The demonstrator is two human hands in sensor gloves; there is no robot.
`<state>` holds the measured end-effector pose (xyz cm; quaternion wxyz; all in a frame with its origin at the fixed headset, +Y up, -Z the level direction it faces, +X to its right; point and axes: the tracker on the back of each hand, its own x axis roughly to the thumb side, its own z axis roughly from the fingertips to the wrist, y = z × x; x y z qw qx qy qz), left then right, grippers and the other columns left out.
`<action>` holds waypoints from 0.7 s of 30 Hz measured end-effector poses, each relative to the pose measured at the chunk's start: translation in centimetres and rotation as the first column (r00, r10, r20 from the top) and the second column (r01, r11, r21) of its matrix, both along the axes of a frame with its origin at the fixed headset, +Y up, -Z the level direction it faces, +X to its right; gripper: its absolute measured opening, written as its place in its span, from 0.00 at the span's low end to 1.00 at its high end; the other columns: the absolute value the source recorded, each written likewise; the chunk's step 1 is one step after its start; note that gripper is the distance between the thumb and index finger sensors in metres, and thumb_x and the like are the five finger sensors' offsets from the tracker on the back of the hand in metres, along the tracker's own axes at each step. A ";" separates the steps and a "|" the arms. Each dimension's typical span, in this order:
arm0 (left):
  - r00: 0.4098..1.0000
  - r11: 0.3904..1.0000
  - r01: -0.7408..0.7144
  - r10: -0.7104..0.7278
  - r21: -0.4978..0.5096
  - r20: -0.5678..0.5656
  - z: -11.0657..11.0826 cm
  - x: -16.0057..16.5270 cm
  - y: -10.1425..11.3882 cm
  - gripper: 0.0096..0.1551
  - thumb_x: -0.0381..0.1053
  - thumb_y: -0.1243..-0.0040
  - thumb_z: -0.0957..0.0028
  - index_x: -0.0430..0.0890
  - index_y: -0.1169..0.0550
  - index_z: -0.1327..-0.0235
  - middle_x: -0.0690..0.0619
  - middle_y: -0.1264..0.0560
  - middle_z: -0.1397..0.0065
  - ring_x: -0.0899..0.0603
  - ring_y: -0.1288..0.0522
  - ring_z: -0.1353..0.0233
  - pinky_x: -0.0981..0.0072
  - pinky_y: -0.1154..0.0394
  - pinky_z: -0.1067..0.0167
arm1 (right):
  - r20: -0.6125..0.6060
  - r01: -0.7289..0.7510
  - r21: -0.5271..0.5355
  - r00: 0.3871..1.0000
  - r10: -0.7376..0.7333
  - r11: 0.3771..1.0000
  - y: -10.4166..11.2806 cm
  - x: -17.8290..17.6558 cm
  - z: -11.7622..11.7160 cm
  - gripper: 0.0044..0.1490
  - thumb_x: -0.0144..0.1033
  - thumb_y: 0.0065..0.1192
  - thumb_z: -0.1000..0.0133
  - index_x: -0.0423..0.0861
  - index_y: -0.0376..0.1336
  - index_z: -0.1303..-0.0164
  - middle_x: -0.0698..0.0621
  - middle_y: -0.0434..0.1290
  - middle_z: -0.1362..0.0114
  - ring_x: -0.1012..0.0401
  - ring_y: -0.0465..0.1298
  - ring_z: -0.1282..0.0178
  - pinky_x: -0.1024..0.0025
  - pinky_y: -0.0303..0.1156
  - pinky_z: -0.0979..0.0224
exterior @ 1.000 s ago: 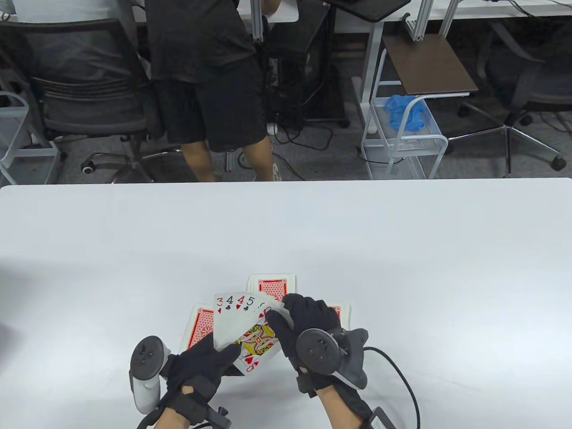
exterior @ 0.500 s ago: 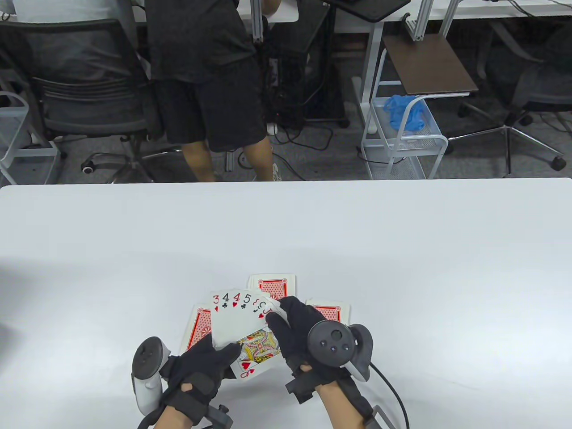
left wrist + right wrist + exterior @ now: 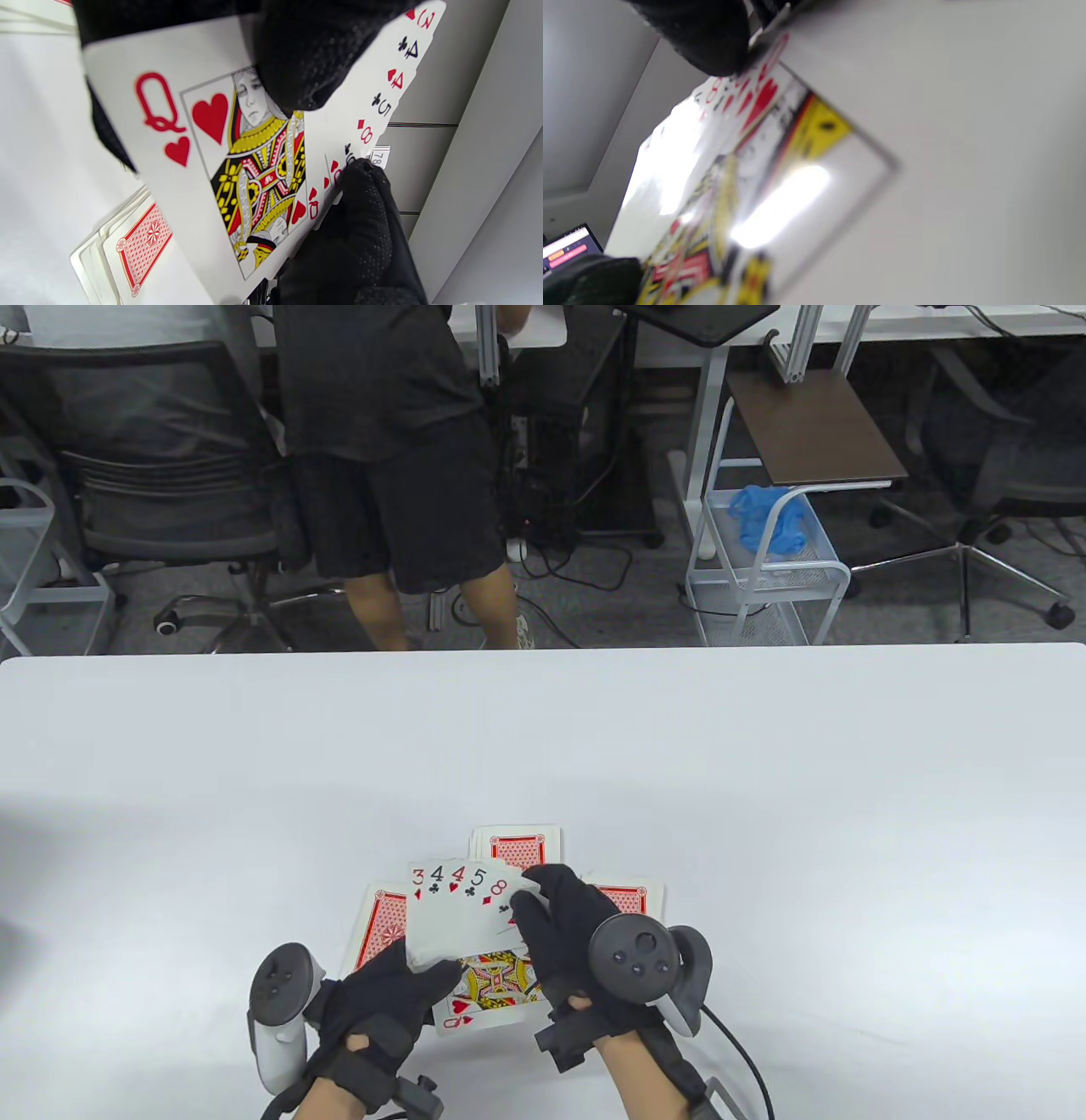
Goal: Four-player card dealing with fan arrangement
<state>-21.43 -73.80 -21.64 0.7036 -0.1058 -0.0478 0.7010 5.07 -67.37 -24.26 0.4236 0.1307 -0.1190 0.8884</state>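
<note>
My left hand [image 3: 386, 997] holds a face-up fan of cards [image 3: 458, 912] just above the table, thumb pressed on its lower corner. The fan shows 3, 4, 4, 5, 8 and a queen of hearts [image 3: 488, 988] in front; it also shows in the left wrist view [image 3: 254, 169]. My right hand [image 3: 551, 929] pinches the fan's right edge with its fingertips [image 3: 360, 178]. The right wrist view shows the queen card [image 3: 763, 169] blurred and close. Three face-down red-backed piles lie on the table: far [image 3: 517, 841], left [image 3: 382, 918] and right [image 3: 632, 895].
The white table [image 3: 764, 780] stretches wide beyond the cards. Behind its far edge stand a person in black [image 3: 382, 458], office chairs [image 3: 153, 475] and a white wire cart [image 3: 764, 560].
The fan has spread further: an 8 now shows beside the 5, and the queen of hearts has slid down toward me. My right hand shifted slightly along the fan's right edge.
</note>
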 end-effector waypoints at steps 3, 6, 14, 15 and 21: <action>0.998 1.000 -0.021 0.022 0.008 -0.054 0.1 -0.7 0.3 0.23 0.47 0.28 0.51 0.46 0.15 0.42 0.47 0.09 0.44 0.39 0.04 0.50 0.56 0.06 0.56 | 0.007 -0.005 -0.055 1.000 0.005 0.998 -0.5 0.6 -0.4 0.38 0.57 0.57 0.37 0.36 0.69 0.34 0.45 0.81 0.47 0.44 0.83 0.50 0.35 0.75 0.42; 0.993 0.999 -0.035 0.035 0.007 -0.117 0.2 -1.3 0.3 0.23 0.48 0.29 0.51 0.47 0.16 0.42 0.48 0.09 0.43 0.40 0.04 0.49 0.57 0.06 0.56 | -0.075 -0.076 -0.144 0.995 0.066 0.987 -0.9 0.7 -0.7 0.36 0.59 0.60 0.38 0.39 0.72 0.38 0.48 0.83 0.51 0.46 0.84 0.51 0.37 0.76 0.42; 0.984 0.998 -0.055 0.053 -0.003 -0.167 0.2 -2.0 0.0 0.23 0.48 0.29 0.50 0.47 0.16 0.41 0.48 0.09 0.43 0.40 0.04 0.49 0.58 0.06 0.55 | -0.203 -0.006 -0.161 0.979 -0.028 0.987 -1.6 -0.4 -0.9 0.27 0.40 0.62 0.37 0.39 0.68 0.33 0.47 0.81 0.44 0.46 0.83 0.45 0.37 0.74 0.38; 0.984 0.998 -0.057 0.056 0.000 -0.172 0.2 -2.1 0.0 0.23 0.49 0.29 0.50 0.47 0.16 0.41 0.48 0.09 0.43 0.41 0.05 0.48 0.58 0.06 0.55 | -0.222 0.039 -0.168 0.972 -0.076 0.985 -2.0 -0.3 -1.0 0.28 0.40 0.61 0.36 0.38 0.67 0.30 0.46 0.81 0.42 0.46 0.82 0.44 0.36 0.74 0.37; 0.974 0.997 -0.069 0.073 0.028 -0.215 0.3 -2.7 0.4 0.23 0.49 0.30 0.49 0.48 0.17 0.40 0.50 0.10 0.42 0.41 0.05 0.47 0.59 0.06 0.54 | -0.201 -0.043 -0.294 0.979 -0.018 0.955 -3.3 0.0 -1.2 0.37 0.54 0.62 0.37 0.34 0.71 0.35 0.45 0.83 0.48 0.46 0.84 0.52 0.37 0.76 0.42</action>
